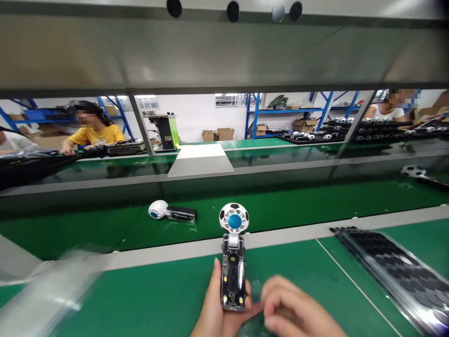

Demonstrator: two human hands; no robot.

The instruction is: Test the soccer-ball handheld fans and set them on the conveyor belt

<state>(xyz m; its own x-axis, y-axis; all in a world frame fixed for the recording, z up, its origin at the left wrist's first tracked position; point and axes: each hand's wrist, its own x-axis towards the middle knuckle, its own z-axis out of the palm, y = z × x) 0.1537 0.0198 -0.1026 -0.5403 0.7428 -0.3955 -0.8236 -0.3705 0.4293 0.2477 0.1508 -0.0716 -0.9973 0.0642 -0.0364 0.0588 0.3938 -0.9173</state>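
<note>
In my left hand (214, 299) is a small handheld fan (233, 274), upright, with a football-patterned head, a blue centre and a dark handle whose circuit board shows through a clear front. My fingers wrap round the lower handle. Close by on the right, my right hand (298, 304) is curled with fingertips together, slightly blurred. A faint clear film (257, 286) shows near its fingertips; whether they grip it is hard to see.
On the green conveyor belt (280, 203) lie another fan (175, 213) at left and one (416, 172) at far right. A tray of black discs (403, 276) sits right; a blurred clear plastic sheet (52, 290) is left. Beyond, co-workers sit beneath the overhead panel (210, 56).
</note>
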